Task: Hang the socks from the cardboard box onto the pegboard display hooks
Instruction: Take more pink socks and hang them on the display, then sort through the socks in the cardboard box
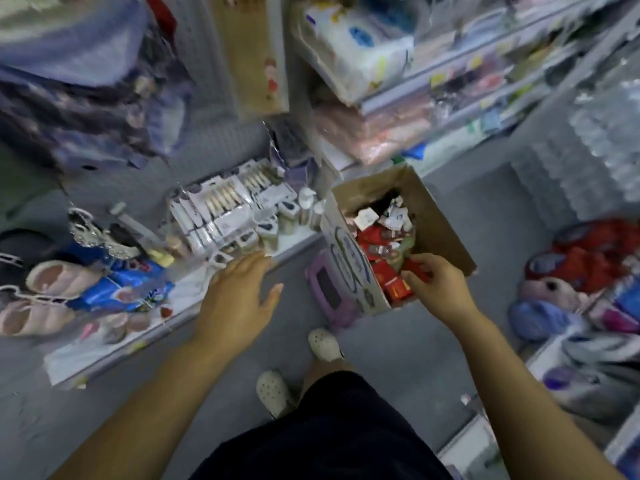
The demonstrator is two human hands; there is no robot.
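Note:
An open cardboard box [440,216] stands on the grey floor, filled with several packs of socks [377,240], mostly red with white tags. My right hand [438,285] reaches into the box's near corner, its fingers closed around a red sock pack [417,268]. My left hand [239,296] hovers open, fingers spread, over the floor left of the box and holds nothing. The white pegboard [204,64] rises at the upper left, with hanging dark clothing over part of it. The frame is blurred.
A low white shelf [114,344] on the left carries boxed goods, small bottles, pink slippers and blue packs. A purple toy [329,289] lies against the box. Shelves of packaged goods stand behind. Plush toys lie on the right. My feet in white clogs stand below.

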